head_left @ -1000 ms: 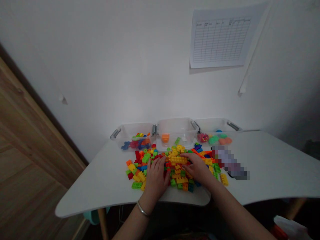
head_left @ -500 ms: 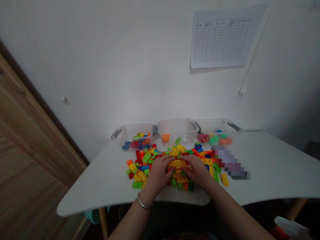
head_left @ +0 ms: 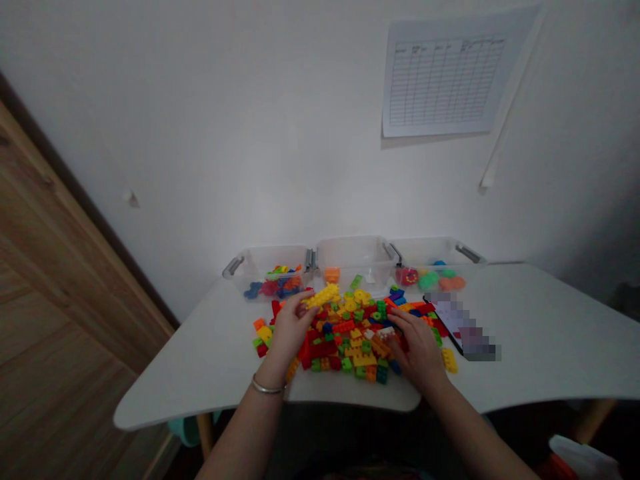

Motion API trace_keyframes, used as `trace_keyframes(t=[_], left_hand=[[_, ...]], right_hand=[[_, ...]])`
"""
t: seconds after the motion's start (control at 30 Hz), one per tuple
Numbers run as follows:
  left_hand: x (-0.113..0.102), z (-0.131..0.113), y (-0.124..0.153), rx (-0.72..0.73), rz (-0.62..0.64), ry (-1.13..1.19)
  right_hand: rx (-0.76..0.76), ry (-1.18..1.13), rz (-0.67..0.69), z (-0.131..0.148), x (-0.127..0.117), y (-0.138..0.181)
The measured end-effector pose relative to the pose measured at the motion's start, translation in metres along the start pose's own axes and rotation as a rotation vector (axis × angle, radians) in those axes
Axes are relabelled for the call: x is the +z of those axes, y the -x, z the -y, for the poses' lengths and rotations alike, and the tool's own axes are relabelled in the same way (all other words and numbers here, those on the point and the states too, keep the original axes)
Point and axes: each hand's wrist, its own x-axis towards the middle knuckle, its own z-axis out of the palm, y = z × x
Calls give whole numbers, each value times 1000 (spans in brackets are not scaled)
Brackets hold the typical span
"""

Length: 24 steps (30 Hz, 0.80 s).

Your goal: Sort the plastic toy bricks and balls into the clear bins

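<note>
While a clear plastic bin with grey handles (head_left: 275, 259) is standing behind the left part of a heap of multicoloured plastic bricks (head_left: 344, 327), the left hand (head_left: 289, 328), with a silvery bangle (head_left: 267, 386) at its wrist, is holding a long, studded yellow plastic piece (head_left: 325, 295) at the heap's back left. Its fingers and thumb are pinching the piece's left end, leaving the rest free; whether it is one brick or several joined is unclear. Such an end grip is probably needing firm opposing pressure, since the free end could tip. A second clear plastic bin (head_left: 353, 250) is standing behind the heap's middle. A small white plastic brick (head_left: 385, 332) is lying on the heap's right side, close by the right hand (head_left: 419, 343), whose fingers are curving loosely, partly open; I cannot tell whether they are gripping anything. Using only the fingertips there is likely sparing the neighbouring bricks a knock. A dark-edged, phone-like slab (head_left: 453, 327), its face pixelated, is lying just right of the heap.
</note>
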Motion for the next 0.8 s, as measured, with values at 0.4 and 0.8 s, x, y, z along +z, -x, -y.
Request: trace_keyframes(t=[0.4,0.8], left_hand=[[-44,34,-77,250,-628,-198],[-37,26,-106,167,-303,-547]], right_hand=[[-66,0,-80,-7,11,6],[-73,-23,-84,-5,11,7]])
